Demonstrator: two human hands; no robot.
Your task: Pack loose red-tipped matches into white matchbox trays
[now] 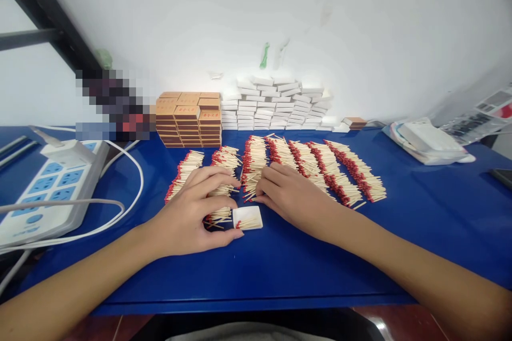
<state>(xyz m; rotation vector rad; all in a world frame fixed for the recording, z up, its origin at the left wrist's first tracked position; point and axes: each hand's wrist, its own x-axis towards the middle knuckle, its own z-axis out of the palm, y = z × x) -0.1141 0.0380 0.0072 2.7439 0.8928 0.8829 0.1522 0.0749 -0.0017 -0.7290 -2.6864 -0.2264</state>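
Note:
A small white matchbox tray (247,212) lies on the blue table with a few red-tipped matches (250,222) in it. My left hand (196,208) curves around its left end, thumb at the near corner and index finger at the far one, the other fingers spread over a row of matches. Fingers bent and drawn together, my right hand (286,189) pinches at the near part of a middle row of matches (255,154), just beyond the tray; its fingertips are partly hidden. Several more match rows (354,170) slant away to the right.
Brown matchboxes (188,120) are stacked at the back left, beside a pile of white trays (274,106) against the wall. A power strip (52,186) with looping white cables is at left. On the right lies a plastic-wrapped packet (430,141).

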